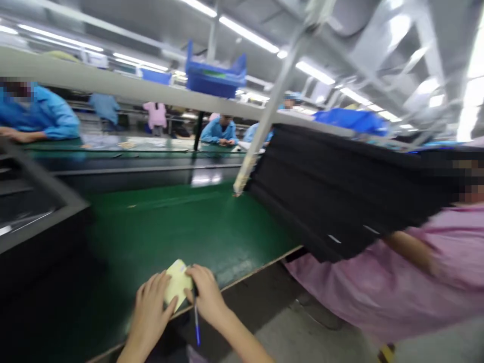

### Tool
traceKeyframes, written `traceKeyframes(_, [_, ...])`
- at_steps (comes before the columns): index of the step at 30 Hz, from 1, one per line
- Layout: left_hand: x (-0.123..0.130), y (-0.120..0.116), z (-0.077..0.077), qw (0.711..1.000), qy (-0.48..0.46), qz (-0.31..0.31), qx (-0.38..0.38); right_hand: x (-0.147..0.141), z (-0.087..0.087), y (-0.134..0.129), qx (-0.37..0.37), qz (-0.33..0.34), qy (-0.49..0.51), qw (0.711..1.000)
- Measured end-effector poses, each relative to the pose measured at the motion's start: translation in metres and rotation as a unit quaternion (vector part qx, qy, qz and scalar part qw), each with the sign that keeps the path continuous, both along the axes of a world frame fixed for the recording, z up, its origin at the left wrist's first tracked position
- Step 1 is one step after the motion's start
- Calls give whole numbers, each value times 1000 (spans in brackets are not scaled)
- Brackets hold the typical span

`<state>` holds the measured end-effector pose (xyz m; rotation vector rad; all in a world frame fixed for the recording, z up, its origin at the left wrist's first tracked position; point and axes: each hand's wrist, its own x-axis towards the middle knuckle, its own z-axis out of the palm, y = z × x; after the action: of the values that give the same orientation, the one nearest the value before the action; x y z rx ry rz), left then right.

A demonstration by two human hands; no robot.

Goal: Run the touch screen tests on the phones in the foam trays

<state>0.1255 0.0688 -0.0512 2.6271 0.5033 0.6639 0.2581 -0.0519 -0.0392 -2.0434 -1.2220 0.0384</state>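
Note:
A small pale yellow paper slip or pad is held between my two hands near the front edge of the green worktable. My left hand grips its left side, the thumb at the lower corner. At the right side, my right hand is closed, its fingertips touching the paper. A pen with a blue end sticks out below the right hand, tucked in its grip. Whether the yellow piece is one sheet or several cannot be made out.
A black panel-like piece leans at the right, by a person in pink. A dark box-like frame stands at left. A slanted white post meets the table. Blue bins sit on the shelf; people in blue sit beyond.

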Motion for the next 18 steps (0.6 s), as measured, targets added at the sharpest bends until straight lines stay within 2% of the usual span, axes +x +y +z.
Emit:
traceKeyframes(2, [4, -3, 16, 997, 38, 28, -68, -6, -2, 3, 27, -16, 57, 998])
traceKeyframes(4, [10, -1, 24, 985, 27, 47, -164, -11, -3, 7, 60, -16, 123, 990])
traceKeyframes(6, [13, 5, 27, 957, -26, 51, -286, -14, -1, 9, 91, 1, 170, 981])
traceKeyframes(8, [13, 10, 29, 925, -69, 29, -374, -15, 3, 11, 105, 26, 172, 979])
traceKeyframes(10, [11, 15, 30, 905, -84, 7, -417, -14, 11, 12, 120, 34, 108, 986])
traceKeyframes(12, [10, 18, 33, 893, -94, 10, -441, -15, 21, 16, 155, 17, -15, 988])
traceKeyframes(15, [6, 20, 41, 878, -127, 38, -459, -20, 40, 27, 196, 15, -208, 958])
traceKeyframes(18, [1, 18, 52, 874, -155, 56, -458, -26, 57, 39, 198, 86, -302, 928])
